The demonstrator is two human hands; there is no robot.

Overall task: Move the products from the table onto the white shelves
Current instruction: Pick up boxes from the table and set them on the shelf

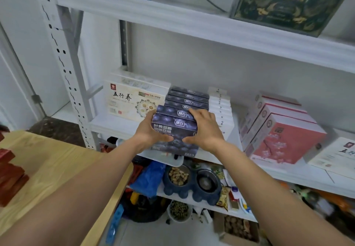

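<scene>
A row of several dark blue blueberry drink boxes (187, 100) stands upright on the white shelf (288, 171). The two front blue boxes (173, 124) are held between my hands at the shelf's front edge. My left hand (148, 130) presses their left side, thumb on the front face. My right hand (203, 128) grips their right side, fingers over the top. Dark red boxes (9, 176) lie on the wooden table (57, 161) at the far left.
A cream box (132, 101) stands left of the blue row, white boxes (221, 107) right of it, then pink boxes (282, 134). A green box (292, 2) sits on the upper shelf. Pet bowls (192, 184) and clutter fill the lower shelves.
</scene>
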